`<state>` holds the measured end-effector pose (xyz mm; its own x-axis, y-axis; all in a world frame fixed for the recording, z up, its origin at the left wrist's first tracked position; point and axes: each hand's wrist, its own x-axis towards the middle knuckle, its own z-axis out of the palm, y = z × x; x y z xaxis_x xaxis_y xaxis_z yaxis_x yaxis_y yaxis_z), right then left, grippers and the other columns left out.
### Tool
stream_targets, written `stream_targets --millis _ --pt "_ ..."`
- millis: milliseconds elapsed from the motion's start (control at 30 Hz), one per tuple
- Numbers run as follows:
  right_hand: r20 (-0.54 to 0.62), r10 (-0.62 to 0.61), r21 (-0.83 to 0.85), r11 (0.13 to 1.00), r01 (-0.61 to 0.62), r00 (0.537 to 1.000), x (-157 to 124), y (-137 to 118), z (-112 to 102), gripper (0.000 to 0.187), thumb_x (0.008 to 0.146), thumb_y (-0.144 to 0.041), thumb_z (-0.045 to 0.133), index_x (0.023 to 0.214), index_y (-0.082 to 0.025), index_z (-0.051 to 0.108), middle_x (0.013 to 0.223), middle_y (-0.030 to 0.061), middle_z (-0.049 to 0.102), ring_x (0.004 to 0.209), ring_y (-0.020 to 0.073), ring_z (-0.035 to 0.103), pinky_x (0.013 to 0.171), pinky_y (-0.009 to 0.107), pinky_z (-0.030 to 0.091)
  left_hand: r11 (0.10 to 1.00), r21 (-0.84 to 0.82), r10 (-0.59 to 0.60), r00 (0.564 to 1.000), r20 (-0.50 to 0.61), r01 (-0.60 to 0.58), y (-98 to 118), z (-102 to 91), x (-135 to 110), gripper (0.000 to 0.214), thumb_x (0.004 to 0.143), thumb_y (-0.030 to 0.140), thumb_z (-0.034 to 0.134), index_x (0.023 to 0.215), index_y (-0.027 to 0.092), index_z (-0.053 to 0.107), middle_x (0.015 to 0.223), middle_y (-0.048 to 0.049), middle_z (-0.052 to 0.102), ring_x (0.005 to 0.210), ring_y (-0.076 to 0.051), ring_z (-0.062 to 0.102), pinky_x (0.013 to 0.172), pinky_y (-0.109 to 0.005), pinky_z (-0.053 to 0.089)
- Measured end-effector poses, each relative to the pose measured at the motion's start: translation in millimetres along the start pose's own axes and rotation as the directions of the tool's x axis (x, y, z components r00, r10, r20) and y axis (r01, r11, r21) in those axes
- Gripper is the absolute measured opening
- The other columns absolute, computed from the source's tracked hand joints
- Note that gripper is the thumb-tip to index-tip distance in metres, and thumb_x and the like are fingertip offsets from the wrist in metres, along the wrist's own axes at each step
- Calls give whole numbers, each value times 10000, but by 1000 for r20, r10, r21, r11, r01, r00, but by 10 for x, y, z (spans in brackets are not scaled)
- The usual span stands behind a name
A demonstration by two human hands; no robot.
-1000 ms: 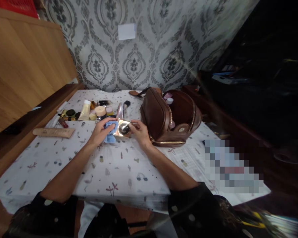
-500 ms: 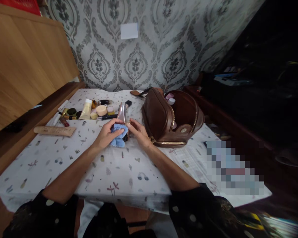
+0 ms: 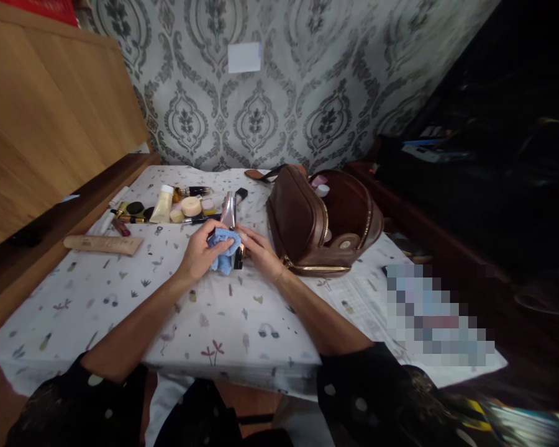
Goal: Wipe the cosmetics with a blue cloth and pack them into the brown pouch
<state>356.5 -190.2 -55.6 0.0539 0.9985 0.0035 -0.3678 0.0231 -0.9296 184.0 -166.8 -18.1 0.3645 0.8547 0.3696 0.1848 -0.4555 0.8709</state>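
Note:
My left hand [image 3: 200, 248] is closed around a crumpled light blue cloth [image 3: 223, 248], its thumb pressed on top. Against the cloth's right side, my right hand [image 3: 262, 254] grips a slim, shiny cosmetic piece with a black end [image 3: 238, 259]; the fingers and cloth cover most of it, so its exact kind is unclear. Just beyond both hands lies a silvery tube [image 3: 228, 210]. Near it are a black-ended item [image 3: 242, 195] and a dark slim stick [image 3: 200, 220]. To the right of my right hand stands a brown bag [image 3: 294, 214], unzipped, with small pale-lidded containers [image 3: 322, 190] inside.
Left of my hands, makeup items include a cream tube [image 3: 162, 205], a round peach jar [image 3: 190, 206] and a long beige tube [image 3: 103, 244]. They lie on a patterned white cloth [image 3: 121, 323]. A wooden panel [image 3: 60, 99] borders the left; wallpaper [image 3: 256, 121] rises behind.
My right fingers have shifted slightly along the cosmetic piece, and more of its shiny side and black end shows below the cloth. The cloth has been bunched a little differently.

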Motion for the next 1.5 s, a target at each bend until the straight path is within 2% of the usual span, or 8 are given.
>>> stream_targets --millis 233,333,433,767,967,1167,1333,1500 --pt "186 66 46 996 -76 980 -84 -102 60 499 689 -609 774 989 -211 764 912 41 771 911 246 703 806 341 544 979 169 127 989 -76 -113 -65 -22 46 165 873 386 624 899 224 637 931 -32 606 885 -199 589 793 -320 500" --pt "160 128 99 984 -145 979 -95 -125 74 490 707 -640 733 934 -206 747 880 49 768 901 256 706 783 355 548 962 250 147 981 -126 -112 -122 -40 74 151 874 363 621 922 225 660 973 -47 598 929 -214 595 782 -319 509" --pt "140 144 152 975 -165 980 -83 -118 75 489 721 -657 708 909 -206 731 880 57 767 920 271 705 791 380 552 957 277 126 986 -110 -91 -153 -54 93 175 882 370 604 929 213 666 945 -44 618 914 -215 604 760 -312 507" --pt "116 69 137 987 -85 991 -103 -134 98 496 674 -587 811 1013 -232 743 956 39 769 941 251 695 820 362 544 988 152 -4 995 -102 19 -91 -41 67 223 848 396 637 979 215 639 869 -11 677 811 -195 615 731 -293 491" --pt "84 37 160 986 -50 996 -65 -75 67 465 672 -480 856 1046 -237 728 1003 22 750 908 195 680 831 320 528 997 79 20 999 -39 -17 -34 -16 18 254 869 433 635 978 204 642 893 -7 658 809 -177 603 729 -269 478" --pt "78 26 176 984 -40 997 -29 -32 29 491 678 -516 852 1061 -243 712 921 -11 736 809 158 661 745 280 524 974 106 193 979 66 -199 -14 -33 19 197 875 375 655 972 206 679 986 -42 650 947 -209 609 839 -308 479" --pt "87 30 178 983 -45 996 -33 -61 37 440 730 -565 794 1011 -234 721 877 -8 739 805 170 674 704 273 528 948 137 270 954 130 -287 -13 -49 36 120 868 293 639 953 218 680 976 -42 638 965 -218 606 887 -343 484" --pt "89 85 203 974 -101 992 -22 -76 30 403 793 -584 724 945 -211 710 857 13 751 831 201 700 737 305 561 952 207 202 971 125 -225 -64 -34 40 139 860 259 597 960 210 680 987 -50 611 955 -212 604 790 -314 507"
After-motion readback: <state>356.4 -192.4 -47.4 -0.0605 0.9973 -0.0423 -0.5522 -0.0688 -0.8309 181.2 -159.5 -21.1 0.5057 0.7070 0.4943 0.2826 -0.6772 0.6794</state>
